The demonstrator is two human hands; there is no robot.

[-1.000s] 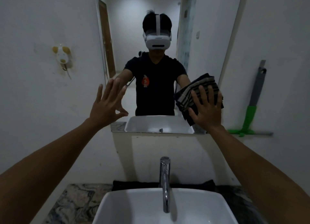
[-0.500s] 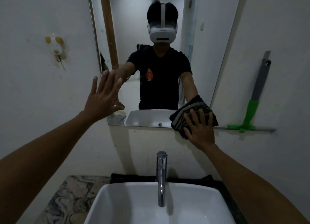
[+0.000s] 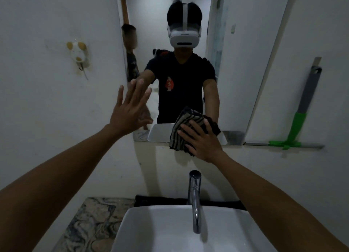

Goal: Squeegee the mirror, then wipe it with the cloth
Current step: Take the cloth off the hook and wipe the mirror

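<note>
A tall mirror [image 3: 236, 66] hangs on the white wall above the sink. My right hand [image 3: 203, 140] presses a dark striped cloth [image 3: 186, 128] flat against the mirror's bottom edge, fingers spread and straight. My left hand [image 3: 130, 108] lies flat and open at the mirror's left edge, fingers pointing up. A squeegee [image 3: 300, 117] with a grey and green handle leans on the wall to the right, its blade resting on a narrow ledge.
A white basin [image 3: 170, 231] with a chrome tap [image 3: 194, 199] sits directly below, on a marbled counter [image 3: 92, 223]. A small hook holder [image 3: 77, 52] is fixed to the left wall. A second person shows in the mirror's left side.
My right hand has wiped the cloth down from mid-height to the mirror's bottom edge, then leftward along it. My left hand stays flat at the left edge. A second person has appeared in the reflection.
</note>
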